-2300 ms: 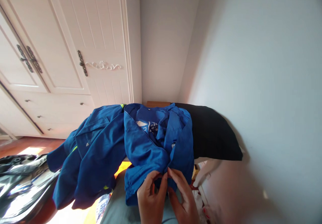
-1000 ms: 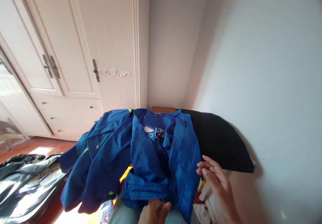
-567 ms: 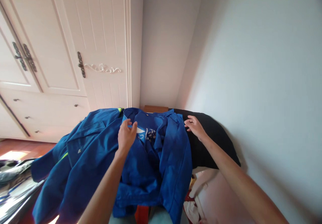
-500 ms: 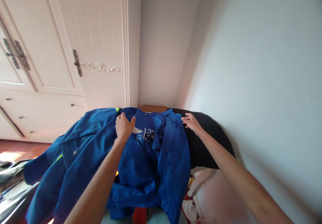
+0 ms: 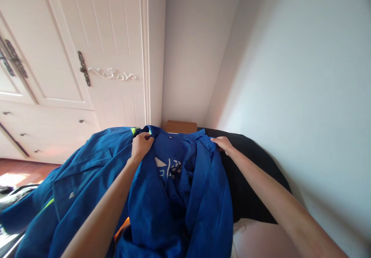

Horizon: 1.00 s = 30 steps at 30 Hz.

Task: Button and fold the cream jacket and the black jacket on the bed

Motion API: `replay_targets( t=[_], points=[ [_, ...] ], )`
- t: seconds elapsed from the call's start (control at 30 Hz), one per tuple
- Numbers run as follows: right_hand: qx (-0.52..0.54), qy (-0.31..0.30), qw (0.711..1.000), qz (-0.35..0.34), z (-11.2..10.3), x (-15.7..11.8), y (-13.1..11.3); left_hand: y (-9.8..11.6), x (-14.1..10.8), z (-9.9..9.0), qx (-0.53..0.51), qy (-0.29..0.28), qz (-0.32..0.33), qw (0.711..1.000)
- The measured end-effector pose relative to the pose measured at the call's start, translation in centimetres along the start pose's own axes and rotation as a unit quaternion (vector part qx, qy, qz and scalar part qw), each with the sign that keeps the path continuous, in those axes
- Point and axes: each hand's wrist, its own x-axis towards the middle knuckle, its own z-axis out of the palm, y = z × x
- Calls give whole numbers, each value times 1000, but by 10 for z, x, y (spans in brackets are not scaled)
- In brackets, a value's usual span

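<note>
A blue work jacket (image 5: 208, 180) hangs in front of me, its front parted and a white printed mark showing on the inside of the back. At the left of its collar, my left hand (image 5: 142, 146) is closed on the cloth. My right hand (image 5: 223, 144) pinches the jacket's other shoulder edge, thumb on top. A second blue garment with yellow-green trim (image 5: 95, 165) drapes to the left, against my left forearm. Behind my right hand lies a black rounded surface (image 5: 249, 173), partly covered by the jacket.
A white wardrobe (image 5: 116, 37) with dark metal handles stands at the left and back. Beside it is a brown box (image 5: 181, 127), close to the grey wall (image 5: 304, 76). Reddish wooden floor (image 5: 26, 171) shows at the lower left. Something orange (image 5: 123, 227) peeks out under the jacket.
Both hands were open and hovering at the jacket's shoulders; now they have closed on its collar and shoulder edge. The jacket appears larger and closer, and the view has shifted slightly.
</note>
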Motion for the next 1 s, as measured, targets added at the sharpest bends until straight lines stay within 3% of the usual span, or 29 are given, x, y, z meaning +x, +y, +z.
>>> replay_targets(
  t=[0.13, 0.27, 0.37, 0.43, 0.47, 0.5, 0.57, 0.67, 0.73, 0.83, 1.0],
  points=[
    [99, -39, 994, -17, 17, -6, -10, 37, -6, 19, -94, 3, 78, 993],
    [189, -151, 970, -37, 39, -24, -30, 73, -20, 55, -126, -54, 147, 980],
    [167, -208, 962, -63, 53, -33, -39, 81, -28, 82, -132, -195, 196, 952],
    [132, -228, 963, -57, 57, -34, -38, 77, -28, 92, -145, -305, 191, 922],
    [113, -233, 965, -49, 56, -34, -36, 73, -27, 95, -155, -332, 174, 914],
    [94, -237, 966, -38, 55, -33, -34, 69, -23, 96, -164, -329, 153, 917],
    [65, -241, 968, -20, 52, -31, -28, 61, -13, 94, -166, -262, 133, 941],
    [63, -231, 971, -3, 49, -25, -24, 53, 9, 90, -92, -149, 195, 965],
    [79, -215, 973, 3, 50, -18, -24, 50, 23, 92, -22, -120, 251, 960],
    [85, -209, 974, -3, 57, -7, -24, 44, 36, 102, 23, -129, 298, 945],
    [111, -240, 963, -56, 69, 2, -10, 21, 33, 126, -33, -193, 306, 932]
  ],
)
